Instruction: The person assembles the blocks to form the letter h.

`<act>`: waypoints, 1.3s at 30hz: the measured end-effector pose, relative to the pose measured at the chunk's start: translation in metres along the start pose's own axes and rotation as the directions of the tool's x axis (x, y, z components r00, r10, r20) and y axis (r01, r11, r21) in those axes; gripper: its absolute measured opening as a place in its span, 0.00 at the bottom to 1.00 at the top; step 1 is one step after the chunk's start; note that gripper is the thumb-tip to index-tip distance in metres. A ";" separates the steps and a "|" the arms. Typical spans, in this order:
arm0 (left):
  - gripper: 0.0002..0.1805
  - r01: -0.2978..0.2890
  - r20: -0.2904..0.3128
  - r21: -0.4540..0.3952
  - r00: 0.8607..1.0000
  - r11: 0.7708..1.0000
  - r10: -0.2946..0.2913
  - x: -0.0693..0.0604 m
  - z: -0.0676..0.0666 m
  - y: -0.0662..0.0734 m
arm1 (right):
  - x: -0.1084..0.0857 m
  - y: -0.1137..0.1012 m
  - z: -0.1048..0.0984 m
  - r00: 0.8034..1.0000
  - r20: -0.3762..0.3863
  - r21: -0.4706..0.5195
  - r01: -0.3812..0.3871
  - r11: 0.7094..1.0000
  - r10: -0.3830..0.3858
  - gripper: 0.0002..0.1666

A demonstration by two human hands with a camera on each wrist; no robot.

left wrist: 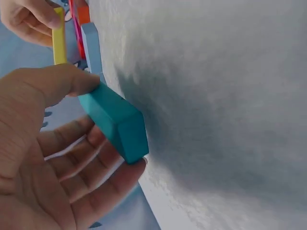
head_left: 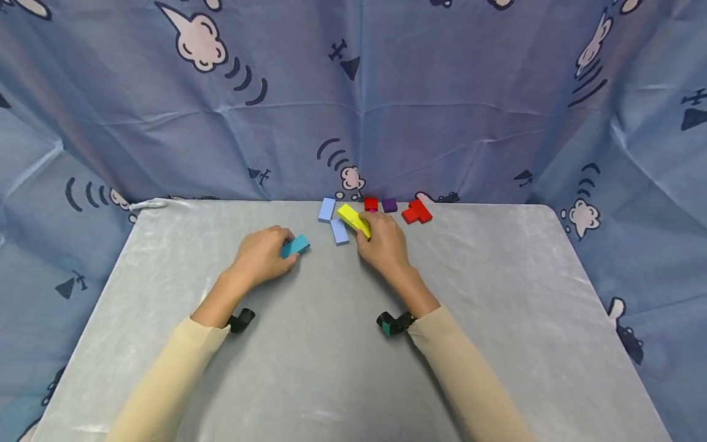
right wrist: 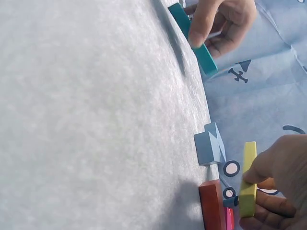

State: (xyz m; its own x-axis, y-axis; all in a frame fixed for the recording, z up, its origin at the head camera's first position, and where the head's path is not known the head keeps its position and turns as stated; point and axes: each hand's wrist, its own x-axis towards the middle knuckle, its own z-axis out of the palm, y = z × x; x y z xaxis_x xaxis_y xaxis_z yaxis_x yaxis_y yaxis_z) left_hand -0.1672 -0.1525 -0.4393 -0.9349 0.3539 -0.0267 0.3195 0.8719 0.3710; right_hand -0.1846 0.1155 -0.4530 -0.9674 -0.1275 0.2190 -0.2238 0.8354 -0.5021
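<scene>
My left hand [head_left: 262, 256] pinches a teal rectangular block [head_left: 296, 245] between thumb and fingers. In the left wrist view that teal block [left wrist: 115, 120] is tilted and held just off the table, its shadow beside it. Over on the right, my right hand [head_left: 385, 244] grips a long yellow block [head_left: 349, 216], seen edge-on as a yellow block [right wrist: 248, 179] raised in the right wrist view. Beneath and left of it are two light blue blocks, one farther back [head_left: 326, 210] and a nearer light blue block [head_left: 339, 232].
Along the table's back edge sit a red block [head_left: 370, 203], a bit of magenta [head_left: 372, 210] partly hidden by the right hand, and a purple block [head_left: 389, 205]. A red stepped piece [head_left: 417, 212] lies to their right. Behind the grey-covered table [head_left: 320, 344] hangs a blue patterned curtain [head_left: 420, 80].
</scene>
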 end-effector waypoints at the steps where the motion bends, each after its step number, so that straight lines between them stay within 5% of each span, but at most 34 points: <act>1: 0.20 0.016 -0.010 -0.014 1.000 1.000 -0.016 -0.004 0.000 0.001 | -0.002 0.000 -0.001 1.000 -0.004 -0.004 0.003 1.000 -0.003 0.23; 6: 0.17 0.066 -0.036 -0.075 0.997 0.995 -0.069 -0.025 0.001 0.005 | -0.013 -0.002 -0.006 1.000 -0.009 -0.011 0.011 1.000 -0.011 0.24; 17: 0.19 0.161 0.009 -0.182 0.987 0.970 -0.162 -0.065 0.014 0.020 | -0.039 -0.005 -0.021 0.999 0.054 -0.008 0.001 1.000 -0.001 0.26; 31: 0.17 0.287 0.038 -0.257 0.957 0.923 -0.287 -0.107 0.028 0.042 | -0.067 -0.007 -0.026 0.990 0.114 0.055 0.080 0.995 -0.086 0.24; 39: 0.25 0.256 -0.008 -0.244 0.964 0.935 -0.266 -0.127 0.037 0.065 | -0.079 -0.008 -0.022 0.979 0.186 0.038 0.083 0.996 -0.089 0.24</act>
State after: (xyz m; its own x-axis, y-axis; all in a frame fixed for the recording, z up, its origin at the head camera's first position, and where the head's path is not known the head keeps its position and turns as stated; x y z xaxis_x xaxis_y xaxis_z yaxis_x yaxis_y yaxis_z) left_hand -0.0216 -0.1285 -0.4467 -0.9873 0.1068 -0.1173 0.0218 0.8238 0.5665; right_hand -0.1033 0.1302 -0.4480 -0.9488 -0.2984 0.1039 -0.3081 0.8008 -0.5136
